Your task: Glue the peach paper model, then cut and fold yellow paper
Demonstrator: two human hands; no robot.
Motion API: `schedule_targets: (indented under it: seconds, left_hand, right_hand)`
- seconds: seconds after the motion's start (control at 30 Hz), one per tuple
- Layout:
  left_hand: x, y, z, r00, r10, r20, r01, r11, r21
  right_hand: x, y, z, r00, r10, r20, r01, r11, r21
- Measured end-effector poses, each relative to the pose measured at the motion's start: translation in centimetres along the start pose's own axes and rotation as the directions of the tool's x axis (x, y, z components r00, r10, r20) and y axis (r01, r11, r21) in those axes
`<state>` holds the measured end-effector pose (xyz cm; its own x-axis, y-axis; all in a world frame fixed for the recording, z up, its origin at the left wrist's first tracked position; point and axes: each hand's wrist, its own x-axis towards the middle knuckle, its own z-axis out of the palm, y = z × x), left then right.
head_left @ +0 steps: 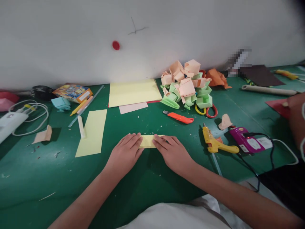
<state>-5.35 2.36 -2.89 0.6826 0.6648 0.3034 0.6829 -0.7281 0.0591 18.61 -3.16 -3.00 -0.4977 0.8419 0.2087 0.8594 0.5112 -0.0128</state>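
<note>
A narrow folded strip of yellow paper [148,142] lies flat on the green table [133,197], in front of my body. My left hand [126,152] rests palm down on its left end, with the fingers stretched out flat. On the right end lies my right hand [172,151], its fingers also extended and pressing down. The middle of the strip shows between the two hands; its ends are covered by my fingers. Left of my left hand is a larger yellow sheet [95,133] with a white stick [81,126] on its edge.
Yellow sheets [133,92] lie near the wall beside piled folded paper pieces [187,87]. An orange cutter [179,117], scissors [211,111], a yellow glue gun [214,141] and a purple power box [250,140] with cords are on the right. Another person's arm [297,117] is at far right.
</note>
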Motion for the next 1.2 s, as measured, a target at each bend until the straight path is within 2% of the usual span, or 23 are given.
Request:
schedule_targets:
  seconds: [0.13, 0.23, 0.63, 0.8, 0.93, 1.07, 1.2]
  left_hand:
    - [-0.1, 0.0, 0.1, 0.991, 0.083, -0.104, -0.078, 0.995, 0.056]
    - [-0.1, 0.2, 0.1, 0.991, 0.072, -0.113, -0.067, 0.997, 0.047]
    - [-1.1, 1.0, -0.2, 0.997, -0.011, 0.077, 0.005, 0.998, 0.070]
    - [-1.2, 1.2, -0.9, 0.989, 0.036, 0.146, -0.055, 0.990, 0.128]
    - [-1.3, 1.4, -1.1, 0.984, 0.025, 0.175, -0.048, 0.990, 0.130]
    - [-0.9, 1.4, -1.1, 0.979, 0.048, 0.200, -0.070, 0.992, 0.104]
    - [-0.5, 1.2, -1.4, 0.975, 0.051, 0.215, -0.071, 0.994, 0.084]
  right_hand:
    - [-0.3, 0.3, 0.5, 0.997, -0.030, -0.071, 0.030, 1.000, 0.002]
    - [-0.4, 0.5, 0.6, 0.996, -0.043, -0.078, 0.044, 0.999, 0.013]
    - [0.1, 1.4, -1.0, 0.999, -0.020, 0.029, 0.016, 0.987, 0.157]
    - [0.1, 1.4, -1.9, 0.997, 0.011, 0.078, -0.026, 0.981, 0.190]
    - [0.2, 0.7, -2.4, 0.994, 0.037, 0.106, -0.056, 0.982, 0.182]
    - [1.8, -0.8, -2.4, 0.992, 0.069, 0.108, -0.085, 0.985, 0.150]
    - [3.6, -2.3, -1.6, 0.992, -0.017, 0.126, -0.001, 0.989, 0.145]
